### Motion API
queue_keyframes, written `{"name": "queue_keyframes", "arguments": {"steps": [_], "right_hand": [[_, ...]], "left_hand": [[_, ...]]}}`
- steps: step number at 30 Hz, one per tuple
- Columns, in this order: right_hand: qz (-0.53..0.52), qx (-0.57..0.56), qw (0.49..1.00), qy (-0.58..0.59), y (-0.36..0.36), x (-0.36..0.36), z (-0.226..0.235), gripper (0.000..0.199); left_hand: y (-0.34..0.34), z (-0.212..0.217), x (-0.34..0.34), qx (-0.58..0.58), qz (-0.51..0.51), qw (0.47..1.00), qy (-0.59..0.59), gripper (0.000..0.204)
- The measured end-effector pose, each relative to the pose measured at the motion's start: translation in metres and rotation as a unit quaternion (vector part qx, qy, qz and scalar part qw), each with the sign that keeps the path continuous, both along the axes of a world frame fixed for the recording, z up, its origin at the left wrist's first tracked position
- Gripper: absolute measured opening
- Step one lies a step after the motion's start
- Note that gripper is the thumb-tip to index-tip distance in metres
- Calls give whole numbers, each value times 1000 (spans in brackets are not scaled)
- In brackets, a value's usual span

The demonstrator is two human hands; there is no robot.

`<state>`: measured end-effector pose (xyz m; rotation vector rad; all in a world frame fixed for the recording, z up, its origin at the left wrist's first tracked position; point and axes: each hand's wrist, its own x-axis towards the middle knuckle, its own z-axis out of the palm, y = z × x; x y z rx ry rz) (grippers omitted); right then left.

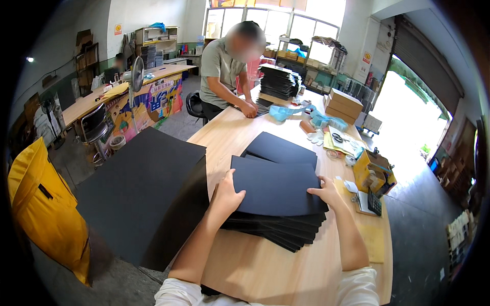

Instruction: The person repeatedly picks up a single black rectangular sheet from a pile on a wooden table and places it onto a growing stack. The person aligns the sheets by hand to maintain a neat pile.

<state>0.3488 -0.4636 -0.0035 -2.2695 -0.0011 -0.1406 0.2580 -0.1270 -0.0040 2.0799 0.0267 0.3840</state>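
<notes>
At nine o'clock, one creased, cloth-like yellow bag (46,209) was seen. Next to the pale, wood-grained worktop (245,273), one broad, smooth black sheet (143,188) was spread. The left hand (227,194) was clamped on the left edge of one flat, matte black panel (275,183), its thumb laid on top. The panel was held near the centre, over a fanned stack of black boards (286,232) at six o'clock, whose layers could not be counted. Its right edge was gripped by the right hand (324,193). Toward two and three o'clock, one pair of scissors (337,137), one open yellow box (362,171) and one calculator (375,204) were seen.
</notes>
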Motion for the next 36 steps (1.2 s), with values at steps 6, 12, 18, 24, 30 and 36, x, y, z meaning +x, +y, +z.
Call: {"name": "queue_keyframes", "arguments": {"steps": [6,12,18,24,30,36], "right_hand": [[50,-80,995,39,-16,8,-5,65],[60,-21,995,74,-26,8,-14,71],[64,-5,996,64,-25,10,-19,76],[54,2,998,35,-28,7,-22,70],[-4,-281,960,-7,10,-15,19,54],[-48,-328,936,-121,73,-63,81,40]], "left_hand": [[-6,-7,5,60,8,998,6,73],[6,-14,27,179,86,980,-11,63],[14,-52,67,37,52,998,18,57],[2,-47,61,55,58,997,15,60],[0,-46,36,97,121,982,-104,64],[-7,24,-118,187,-41,915,-356,46]]}}
